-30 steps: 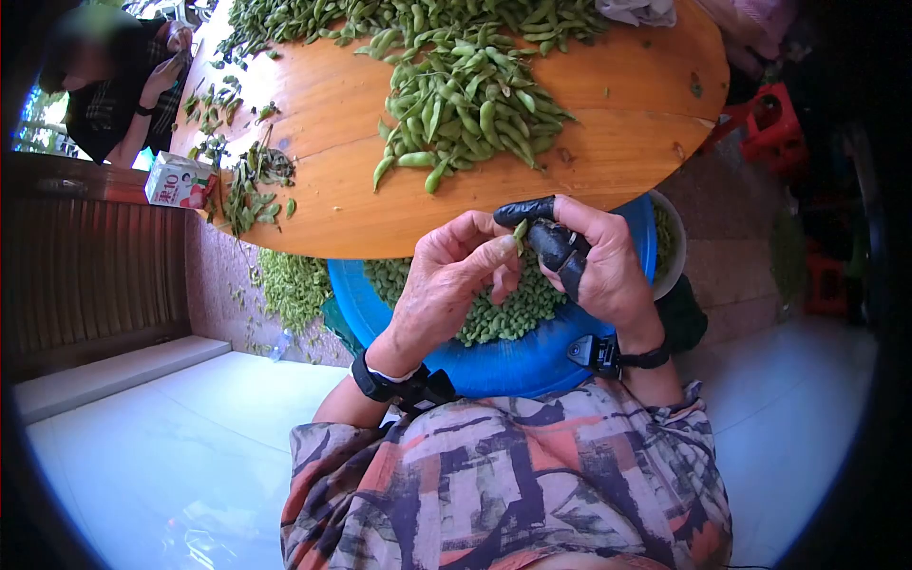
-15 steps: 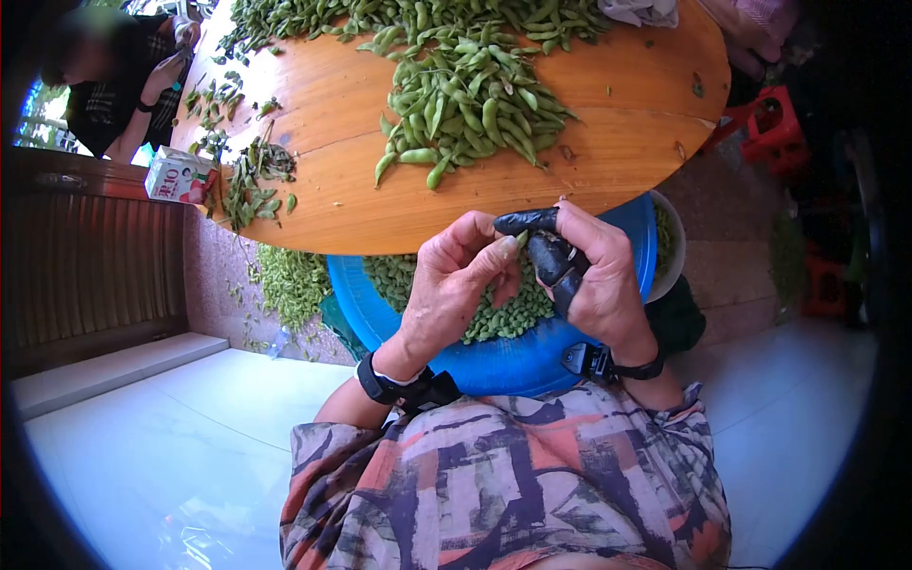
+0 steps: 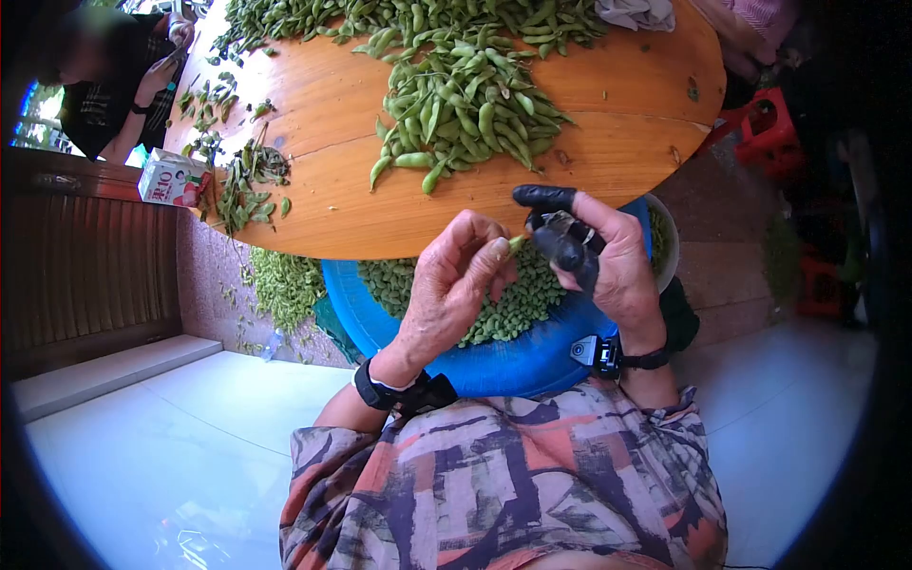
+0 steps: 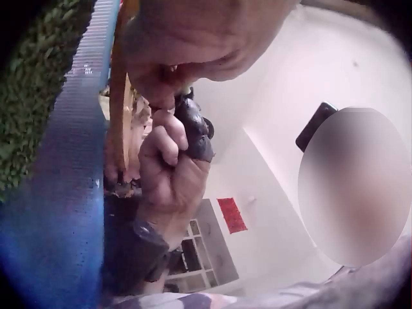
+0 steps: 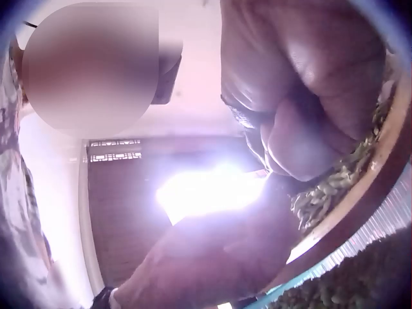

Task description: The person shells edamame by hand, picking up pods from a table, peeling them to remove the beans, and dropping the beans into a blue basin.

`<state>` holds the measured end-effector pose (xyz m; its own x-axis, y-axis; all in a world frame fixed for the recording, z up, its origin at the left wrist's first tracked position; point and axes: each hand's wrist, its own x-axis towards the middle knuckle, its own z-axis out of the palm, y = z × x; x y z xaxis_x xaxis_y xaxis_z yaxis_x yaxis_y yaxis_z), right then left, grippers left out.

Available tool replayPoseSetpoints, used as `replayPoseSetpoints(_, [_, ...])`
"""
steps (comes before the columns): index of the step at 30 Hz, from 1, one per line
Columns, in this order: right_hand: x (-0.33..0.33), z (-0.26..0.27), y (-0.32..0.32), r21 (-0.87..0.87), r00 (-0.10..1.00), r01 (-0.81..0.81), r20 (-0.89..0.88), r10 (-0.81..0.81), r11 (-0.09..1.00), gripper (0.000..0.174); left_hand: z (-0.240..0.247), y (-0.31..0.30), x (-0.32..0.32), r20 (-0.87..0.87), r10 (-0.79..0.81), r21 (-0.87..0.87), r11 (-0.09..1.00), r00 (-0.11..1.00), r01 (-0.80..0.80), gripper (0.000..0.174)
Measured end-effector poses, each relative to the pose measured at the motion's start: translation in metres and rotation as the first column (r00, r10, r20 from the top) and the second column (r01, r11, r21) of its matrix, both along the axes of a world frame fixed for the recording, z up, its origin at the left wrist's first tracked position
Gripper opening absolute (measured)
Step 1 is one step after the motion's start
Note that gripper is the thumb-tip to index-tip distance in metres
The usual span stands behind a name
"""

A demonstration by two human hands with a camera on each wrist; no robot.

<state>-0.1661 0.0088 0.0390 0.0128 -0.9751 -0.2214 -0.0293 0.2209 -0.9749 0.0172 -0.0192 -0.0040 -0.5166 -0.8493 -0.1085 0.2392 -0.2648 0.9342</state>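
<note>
My left hand (image 3: 446, 280) pinches a small green soybean pod (image 3: 516, 243) between thumb and forefinger. The pod's far end points at my right hand (image 3: 617, 256), whose thumb and forefinger wear black coverings (image 3: 570, 255). The right forefinger is raised and stands apart from the thumb; the thumb is close beside the pod. In the left wrist view, other fingers (image 4: 168, 138) of the right hand are bent toward the palm. Below both hands sits a blue basin (image 3: 494, 366) holding shelled green beans (image 3: 513, 313). The right wrist view shows the left hand mostly in shadow.
A wooden table (image 3: 332, 209) carries a large heap of pods (image 3: 465, 114), loose leaves (image 3: 249, 185) and a white carton (image 3: 171, 179). Pale green shells (image 3: 285, 285) lie on the floor at left. Another person (image 3: 100, 85) is at the far left; a red stool (image 3: 768, 133) stands at right.
The right forefinger has lifted away from the thumb and the pod, and the right hand has turned slightly. The left hand still pinches the pod at nearly the same place.
</note>
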Motion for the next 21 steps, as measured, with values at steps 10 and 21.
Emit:
replayPoseSetpoints(10, [0.0, -0.012, -0.002, -0.013, 0.993, -0.069, 0.091, 0.07, 0.998, 0.03, -0.003, -0.003, 0.003, -0.4, -0.012, 0.341, 0.926, 0.916, 0.161, 0.014])
replayPoseSetpoints(21, [0.012, -0.017, -0.007, -0.35, 0.981, -0.14, -0.176, 0.082, 0.926, 0.04, -0.011, 0.0, -0.001, -0.435, 0.032, 0.418, 0.892, 0.9, 0.171, 0.019])
